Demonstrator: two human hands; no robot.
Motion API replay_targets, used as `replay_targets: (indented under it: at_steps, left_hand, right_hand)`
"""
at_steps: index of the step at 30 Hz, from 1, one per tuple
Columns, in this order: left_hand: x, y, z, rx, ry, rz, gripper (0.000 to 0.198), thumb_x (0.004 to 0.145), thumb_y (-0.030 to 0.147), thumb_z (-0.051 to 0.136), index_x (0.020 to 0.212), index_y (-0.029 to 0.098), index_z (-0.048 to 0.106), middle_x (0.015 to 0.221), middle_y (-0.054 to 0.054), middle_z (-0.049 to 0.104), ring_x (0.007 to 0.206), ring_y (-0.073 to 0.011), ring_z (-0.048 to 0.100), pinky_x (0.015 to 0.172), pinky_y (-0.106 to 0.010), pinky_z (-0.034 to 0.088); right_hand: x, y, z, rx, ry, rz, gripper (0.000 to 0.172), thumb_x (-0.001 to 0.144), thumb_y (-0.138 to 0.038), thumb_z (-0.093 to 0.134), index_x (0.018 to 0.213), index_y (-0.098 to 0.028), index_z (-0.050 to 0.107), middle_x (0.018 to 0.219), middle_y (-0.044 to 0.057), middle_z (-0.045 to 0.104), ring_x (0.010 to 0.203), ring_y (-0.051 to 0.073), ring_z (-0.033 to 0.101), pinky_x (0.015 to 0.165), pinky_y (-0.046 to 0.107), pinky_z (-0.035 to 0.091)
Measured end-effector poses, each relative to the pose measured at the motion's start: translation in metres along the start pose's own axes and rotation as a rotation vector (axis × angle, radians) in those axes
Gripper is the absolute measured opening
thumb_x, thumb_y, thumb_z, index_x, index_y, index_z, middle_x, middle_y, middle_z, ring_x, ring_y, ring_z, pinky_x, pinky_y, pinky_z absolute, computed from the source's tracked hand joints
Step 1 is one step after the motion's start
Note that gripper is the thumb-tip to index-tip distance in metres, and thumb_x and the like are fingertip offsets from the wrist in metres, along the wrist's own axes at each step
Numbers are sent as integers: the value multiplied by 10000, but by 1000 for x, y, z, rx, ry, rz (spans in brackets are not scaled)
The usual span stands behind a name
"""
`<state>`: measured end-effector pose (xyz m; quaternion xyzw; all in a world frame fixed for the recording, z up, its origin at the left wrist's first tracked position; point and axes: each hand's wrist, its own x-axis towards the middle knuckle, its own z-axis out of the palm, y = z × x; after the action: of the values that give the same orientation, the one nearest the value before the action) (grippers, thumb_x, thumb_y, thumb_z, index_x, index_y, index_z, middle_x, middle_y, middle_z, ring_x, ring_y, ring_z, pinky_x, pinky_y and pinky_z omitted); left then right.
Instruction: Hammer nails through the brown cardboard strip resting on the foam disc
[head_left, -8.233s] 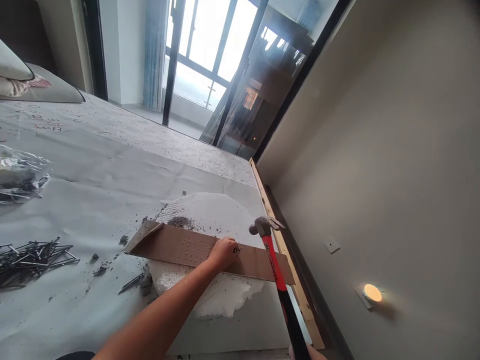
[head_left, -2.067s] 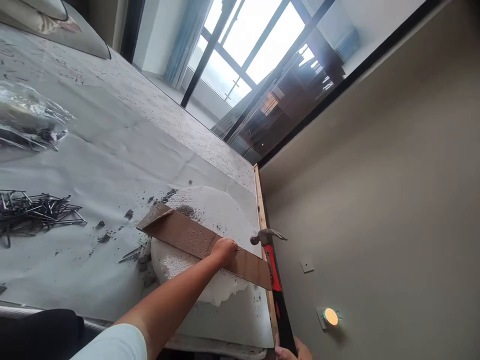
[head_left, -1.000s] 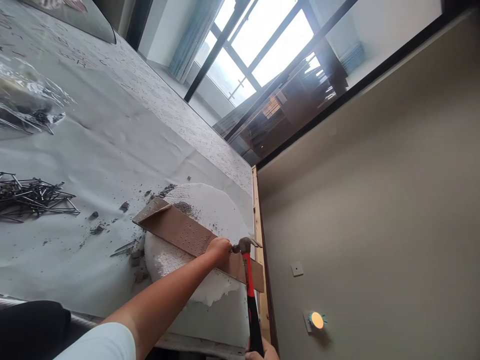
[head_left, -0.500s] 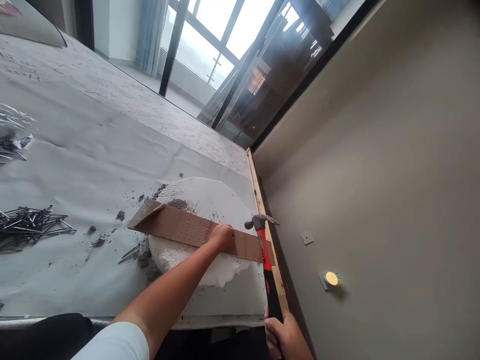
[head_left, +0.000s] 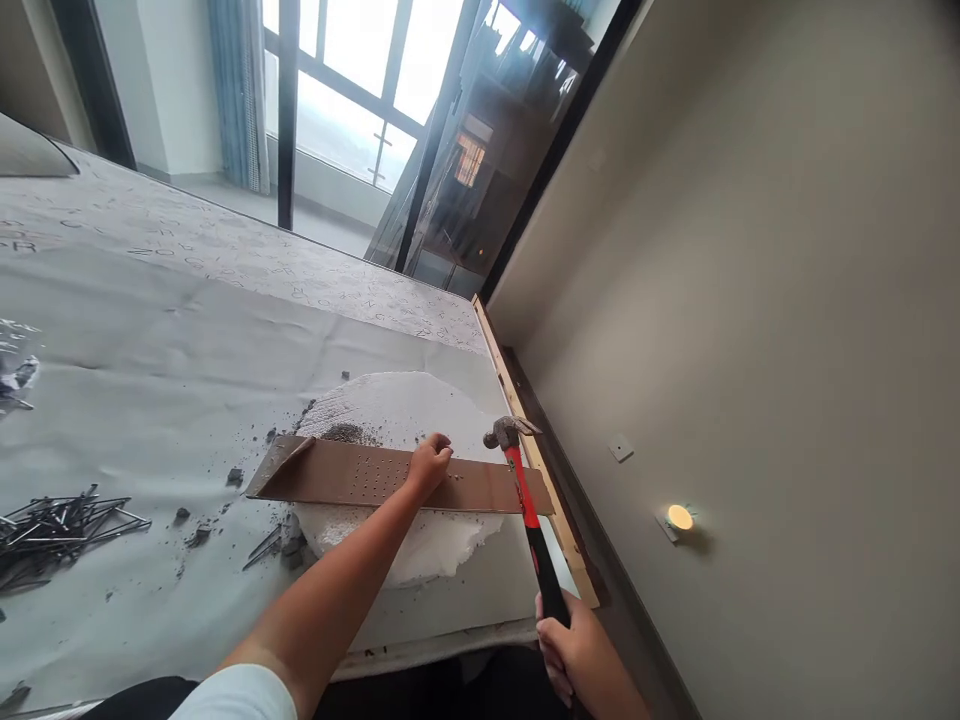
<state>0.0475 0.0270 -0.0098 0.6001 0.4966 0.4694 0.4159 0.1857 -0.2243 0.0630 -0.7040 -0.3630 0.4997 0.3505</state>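
Note:
My right hand (head_left: 574, 640) is wrapped round the black lower grip of a claw hammer (head_left: 529, 510). The hammer's head is raised, overlapping the right end of a long brown board (head_left: 322, 472) in the view. Over the middle of that board is my left hand (head_left: 429, 465), its fingers curled together; anything pinched in them is too small to make out. Rows of small holes or nail heads mark the board just left of this hand. At its left end the brown surface is peeled up in a flap. Beneath the board lies a rough-edged white foam slab (head_left: 420, 400).
A heap of long nails (head_left: 64, 535) lies at left, below a clear plastic bag (head_left: 16, 365). Grey crumbs (head_left: 199, 537) and a few loose nails (head_left: 262, 547) are scattered on the pale sheet (head_left: 187, 350). A wooden rail (head_left: 517, 400) runs along the right edge, by the wall.
The view has tilted and shifted. My left hand has risen a little from the board and moved slightly left along it. The hammer stays raised in my right hand.

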Motion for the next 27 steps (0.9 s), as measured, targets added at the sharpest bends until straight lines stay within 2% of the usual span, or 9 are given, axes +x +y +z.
replay_targets:
  at_steps: [3, 5, 7, 10, 14, 16, 18, 21, 27]
  left_hand:
    - [2, 13, -7, -122, 2, -41, 172, 656, 182, 407, 737, 162, 556, 705, -15, 606, 585, -119, 524, 580, -247, 410]
    - [-5, 27, -21, -167, 14, -4, 171, 653, 190, 398, 726, 165, 550, 697, -8, 589, 581, -113, 520, 574, -240, 412]
    - [-22, 40, -45, -172, 21, 70, 178, 654, 191, 394, 732, 170, 553, 679, 0, 571, 603, -114, 518, 584, -233, 412]
    - [-68, 47, -95, -93, -14, 163, 179, 657, 188, 386, 725, 177, 551, 647, 5, 545, 589, -114, 488, 559, -223, 395]
    - [-133, 22, -169, 263, -8, 117, 142, 668, 187, 390, 643, 187, 530, 622, 5, 538, 567, -121, 473, 548, -227, 373]
    - [-149, 3, -200, 471, -1, 17, 153, 677, 189, 400, 620, 190, 542, 616, -2, 566, 610, -141, 516, 586, -238, 388]
    - [-153, -15, -222, 656, 0, -69, 163, 670, 166, 410, 628, 192, 565, 657, -10, 606, 660, -157, 552, 624, -246, 397]
    - [-145, -37, -235, 838, -38, -145, 180, 671, 133, 437, 706, 182, 606, 750, -30, 645, 738, -166, 578, 676, -250, 405]
    - [-134, -66, -230, 977, -112, -254, 188, 741, 184, 476, 847, 162, 630, 831, -67, 651, 785, -171, 587, 702, -252, 412]
  right_hand:
    - [4, 8, 8, -14, -67, 67, 115, 565, -258, 412, 668, -236, 365, 307, -159, 258, 240, 41, 173, 230, 173, 183]
    - [9, 19, 16, -11, -110, 118, 131, 558, -253, 430, 664, -239, 354, 291, -164, 235, 229, 43, 158, 228, 176, 184]
    - [14, 31, 22, 17, -128, 133, 138, 563, -263, 434, 667, -240, 345, 299, -163, 244, 225, 42, 164, 232, 176, 188]
    - [15, 48, 26, 71, -152, 144, 142, 577, -289, 429, 673, -242, 336, 317, -154, 269, 221, 47, 198, 241, 172, 178]
    - [15, 64, 25, 133, -198, 151, 179, 551, -330, 434, 662, -246, 320, 303, -160, 240, 209, 45, 189, 241, 170, 155]
    - [16, 68, 22, 168, -221, 153, 193, 531, -347, 419, 663, -248, 319, 312, -156, 254, 212, 48, 205, 235, 172, 167]
    - [16, 70, 20, 201, -246, 160, 207, 512, -356, 407, 668, -248, 324, 331, -149, 288, 225, 51, 230, 231, 178, 200]
    - [15, 68, 17, 233, -269, 172, 220, 503, -359, 410, 673, -244, 330, 351, -144, 316, 239, 51, 257, 239, 183, 236]
    - [12, 64, 23, 243, -249, 188, 230, 486, -338, 417, 681, -248, 333, 314, -151, 306, 224, 63, 266, 242, 177, 205]
